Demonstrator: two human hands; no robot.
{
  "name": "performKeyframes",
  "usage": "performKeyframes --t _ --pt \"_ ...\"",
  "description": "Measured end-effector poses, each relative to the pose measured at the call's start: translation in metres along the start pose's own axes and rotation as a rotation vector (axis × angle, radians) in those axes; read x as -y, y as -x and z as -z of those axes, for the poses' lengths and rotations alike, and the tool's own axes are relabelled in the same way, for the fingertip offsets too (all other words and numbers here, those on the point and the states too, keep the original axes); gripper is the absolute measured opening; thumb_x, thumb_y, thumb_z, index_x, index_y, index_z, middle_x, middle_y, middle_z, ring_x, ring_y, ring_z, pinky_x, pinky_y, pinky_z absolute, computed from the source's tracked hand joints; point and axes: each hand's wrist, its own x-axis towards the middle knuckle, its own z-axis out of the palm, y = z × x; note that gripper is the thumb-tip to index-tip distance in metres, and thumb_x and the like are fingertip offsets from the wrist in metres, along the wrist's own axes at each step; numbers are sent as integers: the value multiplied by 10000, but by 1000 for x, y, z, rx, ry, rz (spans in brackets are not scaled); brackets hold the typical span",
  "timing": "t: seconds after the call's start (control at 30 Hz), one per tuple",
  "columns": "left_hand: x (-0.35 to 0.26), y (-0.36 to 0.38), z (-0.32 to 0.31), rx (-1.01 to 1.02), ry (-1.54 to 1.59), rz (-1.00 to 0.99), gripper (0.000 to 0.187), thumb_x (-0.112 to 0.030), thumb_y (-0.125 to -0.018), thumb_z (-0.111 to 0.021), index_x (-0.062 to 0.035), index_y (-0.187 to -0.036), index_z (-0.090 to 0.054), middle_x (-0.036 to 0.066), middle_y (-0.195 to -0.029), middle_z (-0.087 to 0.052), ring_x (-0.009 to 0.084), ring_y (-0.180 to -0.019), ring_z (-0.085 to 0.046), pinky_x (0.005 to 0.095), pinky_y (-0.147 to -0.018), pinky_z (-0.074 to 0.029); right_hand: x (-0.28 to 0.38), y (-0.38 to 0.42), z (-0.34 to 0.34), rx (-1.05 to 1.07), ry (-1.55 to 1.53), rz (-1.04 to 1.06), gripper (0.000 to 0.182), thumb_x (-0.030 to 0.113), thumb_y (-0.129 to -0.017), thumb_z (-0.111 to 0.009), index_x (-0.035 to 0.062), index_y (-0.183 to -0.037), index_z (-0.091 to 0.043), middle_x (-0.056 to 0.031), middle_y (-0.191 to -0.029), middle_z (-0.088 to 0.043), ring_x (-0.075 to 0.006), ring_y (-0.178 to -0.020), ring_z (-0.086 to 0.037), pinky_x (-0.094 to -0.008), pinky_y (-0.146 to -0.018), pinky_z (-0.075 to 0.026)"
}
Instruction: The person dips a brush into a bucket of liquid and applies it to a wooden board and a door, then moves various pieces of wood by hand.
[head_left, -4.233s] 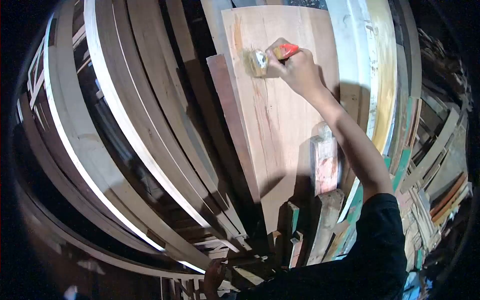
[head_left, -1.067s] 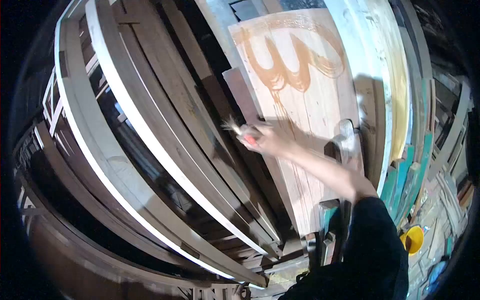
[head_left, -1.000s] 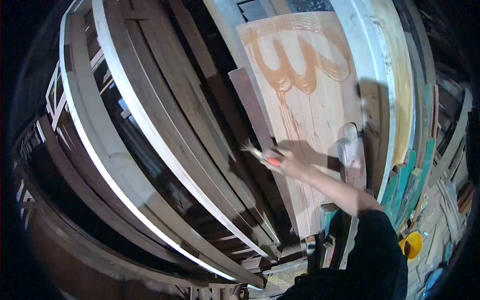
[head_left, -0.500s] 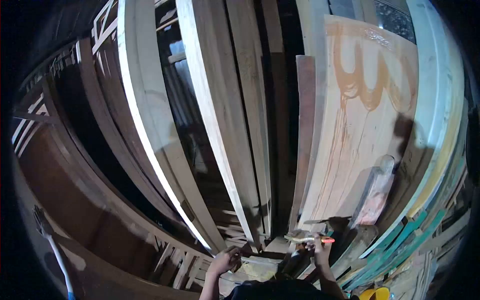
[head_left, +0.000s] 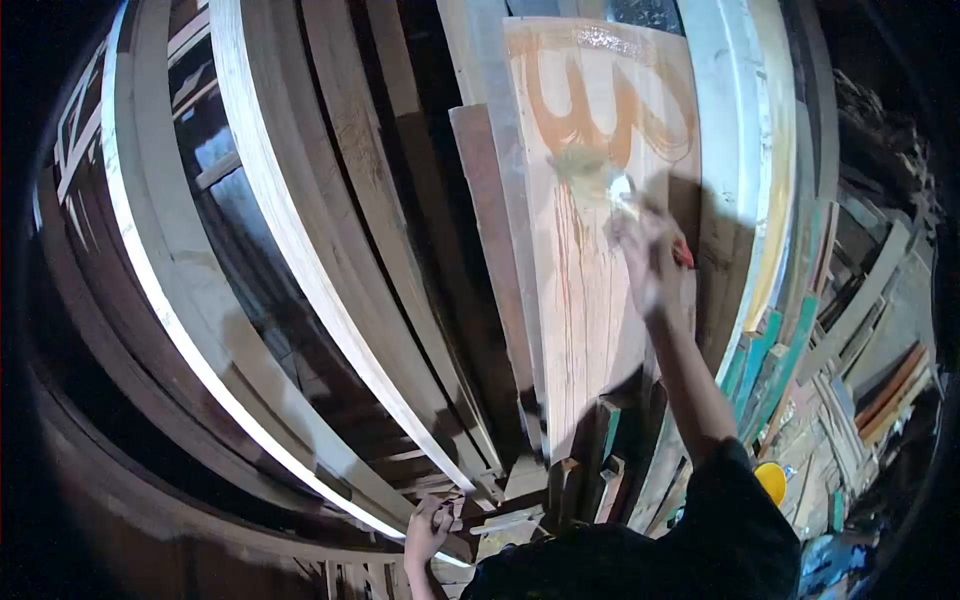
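Note:
My right hand (head_left: 648, 250) is raised with its fingers wrapped round a paintbrush (head_left: 622, 190), whose red handle end sticks out past the hand. The blurred bristles overlap the brown strokes on an upright, pale wooden board (head_left: 590, 300). Those strokes form looping curves near the board's top, and thin drips run down from them. Low in the view, my left hand (head_left: 430, 528) has curled fingers, close to the foot of the leaning planks; what it holds, if anything, I cannot tell.
Long planks (head_left: 300, 240) lean upright on the left, with dark gaps between them. Pale blue boards (head_left: 735, 130) stand right of the painted board. Green-edged timber (head_left: 775, 375) and scrap wood lie at right, beside a yellow container (head_left: 770, 482). Short timber ends (head_left: 605, 430) stand below the painted board.
My right hand has lifted the paintbrush from near the board's foot up to the brown strokes. The view has turned right, and my left hand stays low with its fingers curled.

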Motion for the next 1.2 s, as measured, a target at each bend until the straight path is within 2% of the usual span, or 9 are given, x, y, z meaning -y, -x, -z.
performKeyframes --t 0.03,0.13,0.33,0.47,0.7,0.77,0.9,1.13,1.2 --pt "8 -3 4 42 3 25 298 -133 -836 -684 40 -1074 -635 251 -1046 -653 457 -1005 -602 470 -885 -501 4 -31 -11 5 162 173 356 238 -1038 -505 -16 -1286 -525 -100 -1067 -625 -169 -934 -598 -300 -836 -487" --pt "38 -8 9 30 18 -10 330 -164 -851 -691 57 -1090 -632 269 -1047 -656 458 -1049 -603 468 -909 -498 26 -99 -58 -38 -309 -7 304 134 -1009 -555 -20 -1271 -570 -91 -992 -666 -148 -839 -634 -251 -744 -509" --pt "27 -29 44 123 71 -59 362 -143 -828 -668 11 -1154 -630 255 -1094 -639 464 -1053 -590 463 -917 -488 22 -156 -112 -97 129 164 266 137 -1016 -543 -32 -1196 -641 -88 -914 -681 -118 -799 -639 -236 -736 -518" --pt "35 -42 46 116 170 -176 335 -78 -836 -623 -55 -1169 -642 216 -1114 -645 424 -1058 -602 434 -927 -485 -15 -129 -90 -61 95 224 280 151 -1023 -523 -48 -1203 -602 -128 -951 -689 -140 -817 -665 -248 -702 -524" --pt "72 -50 23 224 296 -171 322 -53 -863 -634 -87 -1183 -635 173 -1121 -660 374 -1074 -625 408 -935 -486 -37 25 -8 -84 185 -199 269 199 -1023 -552 -4 -1188 -614 -138 -1078 -687 -227 -926 -687 -339 -760 -550" --pt "52 -50 32 218 343 -179 302 9 -873 -634 -54 -1168 -656 130 -1079 -696 230 -978 -672 335 -879 -509 -30 69 10 -70 434 -194 232 169 -1012 -569 -14 -1145 -620 -109 -975 -699 -181 -862 -680 -306 -734 -551" --pt "66 -51 16 278 295 -173 259 1 -882 -636 -41 -1136 -671 127 -1048 -694 233 -951 -673 334 -858 -515 12 82 30 290 561 -508 248 87 -989 -584 -20 -1212 -561 -84 -881 -677 -173 -791 -659 -278 -718 -539" --pt "50 -52 13 377 175 -74 292 -178 -909 -634 -64 -1176 -660 201 -1090 -665 316 -993 -674 429 -822 -533 66 -40 -4 1042 1089 -12 282 -5 -851 -676 20 -1132 -682 -188 -997 -697 -381 -934 -656 -367 -838 -556" --pt "81 -48 4 365 318 -64 295 -178 -908 -628 -69 -1180 -658 208 -1111 -666 327 -1033 -661 445 -872 -512 82 -76 -31 1204 1173 -81 230 44 -894 -643 41 -1119 -690 -168 -963 -696 -315 -920 -674 -358 -818 -546"
